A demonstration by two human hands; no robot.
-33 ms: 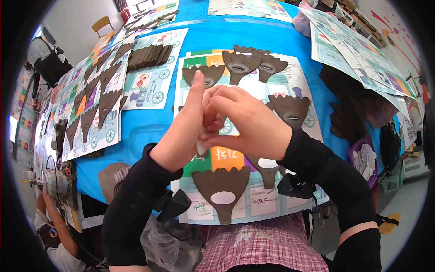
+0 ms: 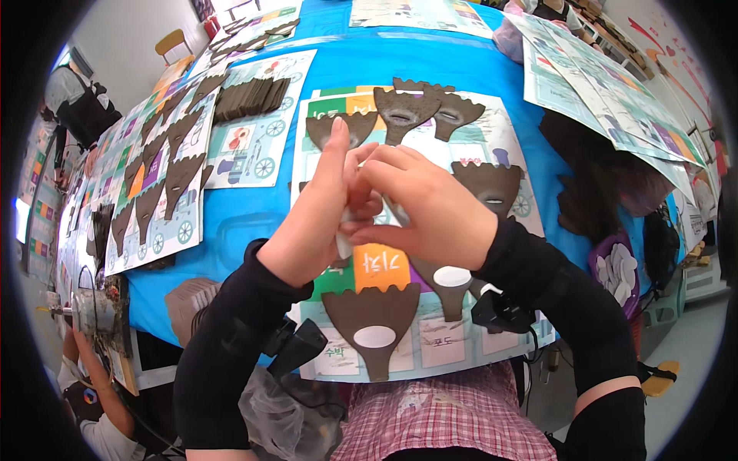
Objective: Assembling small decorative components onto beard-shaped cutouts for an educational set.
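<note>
Blue table strewn with posters and brown fan-shaped cutouts.
Left hand and right hand together pinch a small white piece, mostly hidden.

Matt brown fan-shaped cutouts lie on glossy printed paper sheets over smooth blue tablecloth.

- The two hands, left hand and right hand, are pressed together over the middle, hiding the small white piece between them.
- Flat brown fan-shaped cutouts lie on the colourful picture sheet beyond and below the hands.
- A bare strip of blue table cover runs open to the left.
- A stack of brown cutouts sits further back left.
</note>
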